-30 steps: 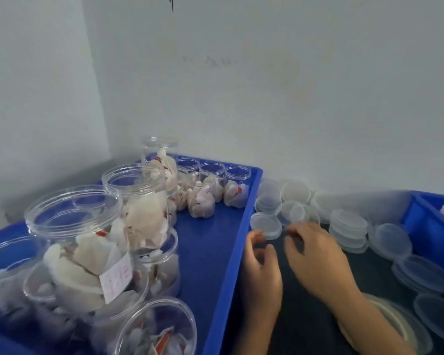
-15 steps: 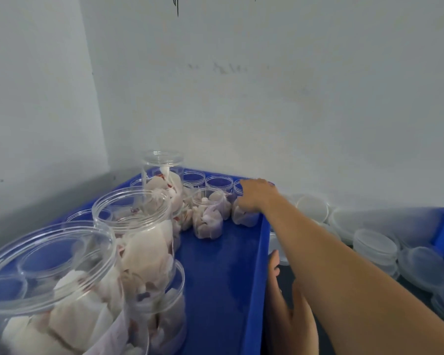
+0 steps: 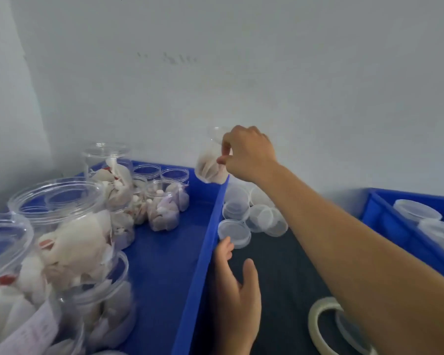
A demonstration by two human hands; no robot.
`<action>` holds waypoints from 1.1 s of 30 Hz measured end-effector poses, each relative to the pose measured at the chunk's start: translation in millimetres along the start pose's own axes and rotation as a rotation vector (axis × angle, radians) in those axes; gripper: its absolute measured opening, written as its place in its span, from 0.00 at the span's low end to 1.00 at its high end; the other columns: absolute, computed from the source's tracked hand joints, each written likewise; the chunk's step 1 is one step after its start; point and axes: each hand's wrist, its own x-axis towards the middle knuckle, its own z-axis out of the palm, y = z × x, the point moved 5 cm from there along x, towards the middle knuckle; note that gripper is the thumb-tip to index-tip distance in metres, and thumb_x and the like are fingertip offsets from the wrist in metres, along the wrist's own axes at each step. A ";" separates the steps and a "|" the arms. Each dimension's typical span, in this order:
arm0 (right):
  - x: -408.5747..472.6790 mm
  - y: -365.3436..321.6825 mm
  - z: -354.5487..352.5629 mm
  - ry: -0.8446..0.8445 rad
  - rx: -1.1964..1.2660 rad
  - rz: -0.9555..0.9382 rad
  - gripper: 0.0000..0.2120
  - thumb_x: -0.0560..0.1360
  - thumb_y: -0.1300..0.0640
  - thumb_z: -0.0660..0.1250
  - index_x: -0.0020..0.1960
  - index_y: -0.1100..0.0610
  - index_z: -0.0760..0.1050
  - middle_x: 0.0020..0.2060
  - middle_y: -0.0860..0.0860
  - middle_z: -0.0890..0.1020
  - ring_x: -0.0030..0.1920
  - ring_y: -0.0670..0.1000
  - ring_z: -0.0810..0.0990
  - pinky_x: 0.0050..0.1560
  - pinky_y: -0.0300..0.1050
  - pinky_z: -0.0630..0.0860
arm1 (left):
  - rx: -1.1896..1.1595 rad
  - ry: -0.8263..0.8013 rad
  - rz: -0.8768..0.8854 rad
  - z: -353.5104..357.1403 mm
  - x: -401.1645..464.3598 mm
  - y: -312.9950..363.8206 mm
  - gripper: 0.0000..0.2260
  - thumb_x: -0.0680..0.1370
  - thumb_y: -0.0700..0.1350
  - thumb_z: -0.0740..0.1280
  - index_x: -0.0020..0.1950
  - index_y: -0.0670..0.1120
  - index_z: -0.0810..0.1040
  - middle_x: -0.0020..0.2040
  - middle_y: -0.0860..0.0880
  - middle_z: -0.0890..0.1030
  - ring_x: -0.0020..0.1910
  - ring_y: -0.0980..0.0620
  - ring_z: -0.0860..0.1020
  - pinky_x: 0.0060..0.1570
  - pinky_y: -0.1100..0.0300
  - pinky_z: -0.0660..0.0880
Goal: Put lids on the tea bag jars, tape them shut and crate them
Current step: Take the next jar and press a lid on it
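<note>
R hand [image 3: 246,153] grip pinches jar [image 3: 210,160] above blue crate [image 3: 205,242] rim; L hand [image 3: 235,290] fingers relaxed, holds nothing.

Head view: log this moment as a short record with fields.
right hand: right hand holds a small jar of tea bags lifted above the far corner of the left crate, fingers curled round it
jar lid: none on it
left hand: left hand open on the dark mat, beside the crate wall
loose lids: pile of loose lids just ahead of the left hand
tape roll: tape roll on the mat, partly under the right forearm
right crate: right crate holds lidded jars
</note>
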 end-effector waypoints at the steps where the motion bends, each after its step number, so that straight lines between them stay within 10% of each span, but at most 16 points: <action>1: -8.9 7.4 -21.3 0.022 0.030 -0.001 0.07 0.78 0.46 0.75 0.48 0.48 0.80 0.55 0.48 0.80 0.58 0.55 0.76 0.52 0.48 0.67 | -0.070 -0.120 -0.003 6.5 -19.3 5.3 0.22 0.82 0.43 0.69 0.74 0.55 0.72 0.69 0.61 0.76 0.69 0.63 0.74 0.70 0.48 0.73; 13: -202.9 70.9 -19.7 -0.381 -0.075 0.011 0.06 0.76 0.43 0.74 0.46 0.43 0.79 0.48 0.41 0.81 0.52 0.48 0.80 0.47 0.46 0.71 | -0.045 -0.306 0.126 22.4 -42.4 19.1 0.51 0.66 0.57 0.84 0.81 0.63 0.57 0.74 0.63 0.69 0.73 0.64 0.68 0.71 0.51 0.72; 20: -237.2 85.0 -8.6 -0.344 0.284 -0.029 0.08 0.76 0.41 0.70 0.53 0.42 0.81 0.50 0.37 0.81 0.56 0.41 0.77 0.59 0.46 0.78 | 0.028 -0.455 0.183 31.1 -45.5 22.8 0.49 0.65 0.62 0.81 0.77 0.77 0.54 0.63 0.64 0.74 0.62 0.67 0.75 0.55 0.66 0.74; 25: -207.2 161.6 1.9 -0.101 0.829 0.425 0.08 0.77 0.44 0.71 0.53 0.45 0.84 0.51 0.43 0.87 0.54 0.47 0.85 0.59 0.47 0.82 | 0.027 -0.396 0.198 39.7 -42.5 23.3 0.44 0.69 0.58 0.81 0.74 0.77 0.56 0.61 0.65 0.73 0.60 0.71 0.73 0.52 0.66 0.73; 33: -166.1 228.8 93.4 -0.205 0.194 0.645 0.31 0.78 0.40 0.69 0.74 0.56 0.70 0.68 0.58 0.76 0.67 0.60 0.74 0.66 0.54 0.73 | 0.070 -0.346 0.246 49.7 -44.6 8.6 0.37 0.65 0.60 0.82 0.70 0.71 0.68 0.59 0.68 0.70 0.61 0.68 0.72 0.56 0.60 0.76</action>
